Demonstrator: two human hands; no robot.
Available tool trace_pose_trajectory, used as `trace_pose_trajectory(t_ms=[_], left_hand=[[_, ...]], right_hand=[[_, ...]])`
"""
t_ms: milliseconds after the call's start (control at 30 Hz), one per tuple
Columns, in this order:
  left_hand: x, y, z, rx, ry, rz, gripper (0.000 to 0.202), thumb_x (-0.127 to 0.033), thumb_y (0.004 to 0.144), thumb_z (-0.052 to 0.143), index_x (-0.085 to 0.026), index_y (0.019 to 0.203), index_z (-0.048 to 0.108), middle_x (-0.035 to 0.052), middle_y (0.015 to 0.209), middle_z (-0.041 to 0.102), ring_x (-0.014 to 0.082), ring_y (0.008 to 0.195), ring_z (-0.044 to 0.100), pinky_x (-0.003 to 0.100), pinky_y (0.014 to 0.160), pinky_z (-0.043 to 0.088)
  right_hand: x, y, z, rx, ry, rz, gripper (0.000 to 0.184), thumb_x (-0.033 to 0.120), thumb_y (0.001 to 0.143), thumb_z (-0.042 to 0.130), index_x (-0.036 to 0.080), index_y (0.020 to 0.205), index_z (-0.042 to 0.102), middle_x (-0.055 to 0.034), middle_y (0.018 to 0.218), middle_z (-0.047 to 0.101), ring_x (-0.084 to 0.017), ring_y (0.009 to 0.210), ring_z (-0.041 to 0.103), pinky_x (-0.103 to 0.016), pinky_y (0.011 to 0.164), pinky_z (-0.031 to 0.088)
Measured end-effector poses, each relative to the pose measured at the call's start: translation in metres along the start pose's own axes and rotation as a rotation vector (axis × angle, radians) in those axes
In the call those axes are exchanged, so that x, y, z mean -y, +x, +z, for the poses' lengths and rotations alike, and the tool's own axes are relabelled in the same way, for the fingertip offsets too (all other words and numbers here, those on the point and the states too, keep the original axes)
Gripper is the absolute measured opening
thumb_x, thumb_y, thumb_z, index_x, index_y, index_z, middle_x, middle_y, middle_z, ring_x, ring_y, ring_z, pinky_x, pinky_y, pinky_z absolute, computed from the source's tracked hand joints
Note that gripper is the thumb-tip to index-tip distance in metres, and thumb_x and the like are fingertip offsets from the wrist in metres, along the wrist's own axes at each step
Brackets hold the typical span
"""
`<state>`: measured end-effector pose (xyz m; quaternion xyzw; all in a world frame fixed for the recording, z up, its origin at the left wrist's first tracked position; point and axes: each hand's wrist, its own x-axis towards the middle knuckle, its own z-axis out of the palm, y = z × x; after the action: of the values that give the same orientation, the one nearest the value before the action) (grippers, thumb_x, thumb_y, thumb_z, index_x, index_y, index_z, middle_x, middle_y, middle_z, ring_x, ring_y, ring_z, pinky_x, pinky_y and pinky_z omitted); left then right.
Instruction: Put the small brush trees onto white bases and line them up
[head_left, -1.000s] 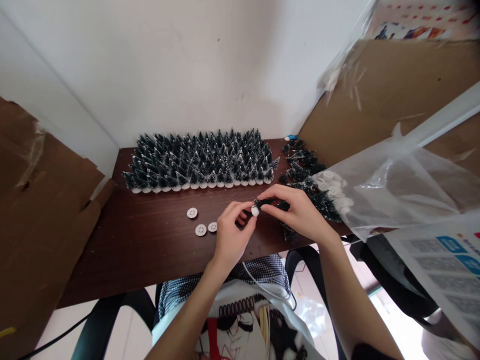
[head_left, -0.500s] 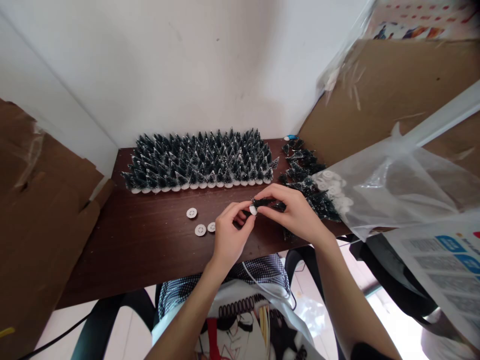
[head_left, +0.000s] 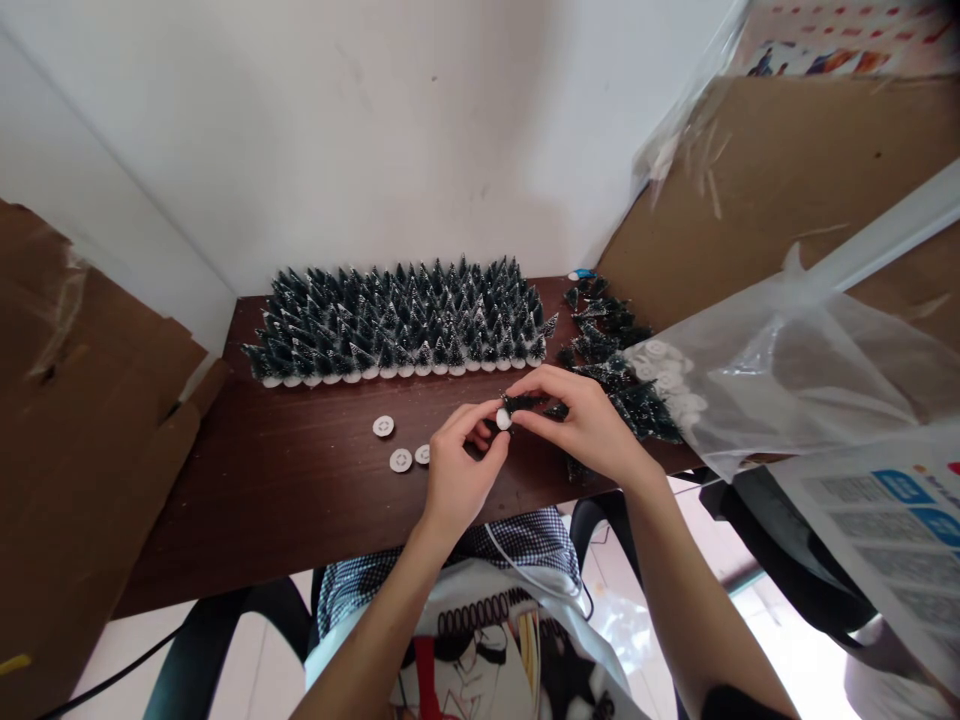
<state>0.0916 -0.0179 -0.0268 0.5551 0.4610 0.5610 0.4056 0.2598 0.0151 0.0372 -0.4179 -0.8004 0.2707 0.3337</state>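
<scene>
My left hand [head_left: 459, 470] pinches a small white round base [head_left: 503, 419] over the dark wooden table [head_left: 300, 500]. My right hand [head_left: 585, 425] grips a tiny dark green frosted tree [head_left: 525, 403] lying sideways, its stem end against the base. Three loose white bases [head_left: 397, 447] lie on the table just left of my left hand. Behind the hands stand several rows of finished trees on white bases [head_left: 397, 320]. A heap of trees without bases [head_left: 607, 350] lies to the right of my right hand.
A clear plastic bag [head_left: 780, 370] with white bases inside lies at the table's right end. Brown cardboard [head_left: 82, 420] flanks the left side and more cardboard [head_left: 787, 180] the right. A white wall stands behind. A black chair arm [head_left: 225, 620] shows below the table edge.
Both hands, with the tree and the base held together, have drifted slightly up and away from me. Nothing else has moved.
</scene>
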Motion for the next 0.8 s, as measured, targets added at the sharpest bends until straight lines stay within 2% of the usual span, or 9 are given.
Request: trace_pose_trajectory(t_ms=[400, 800], left_hand=[[-0.001, 0.0, -0.001, 0.007, 0.005, -0.013, 0.028, -0.013, 0.081, 0.066, -0.019, 0.107, 0.075, 0.001, 0.083, 0.062, 0.0107, 0.069, 0.052, 0.022, 0.062, 0.044], [0.0, 0.0, -0.001, -0.025, 0.008, -0.043, 0.025, -0.018, 0.083, 0.067, -0.019, 0.106, 0.075, 0.0015, 0.083, 0.064, 0.0112, 0.069, 0.054, 0.022, 0.063, 0.046]], right_hand=[[0.0, -0.003, -0.007, -0.024, 0.037, 0.038, 0.013, 0.018, 0.088, 0.068, 0.023, 0.1, 0.07, -0.0033, 0.101, 0.071, -0.018, 0.092, 0.067, -0.029, 0.077, 0.056], [0.001, -0.005, -0.012, 0.003, 0.034, 0.042, 0.014, 0.017, 0.088, 0.065, 0.022, 0.099, 0.071, -0.0041, 0.101, 0.072, -0.018, 0.094, 0.068, -0.03, 0.079, 0.057]])
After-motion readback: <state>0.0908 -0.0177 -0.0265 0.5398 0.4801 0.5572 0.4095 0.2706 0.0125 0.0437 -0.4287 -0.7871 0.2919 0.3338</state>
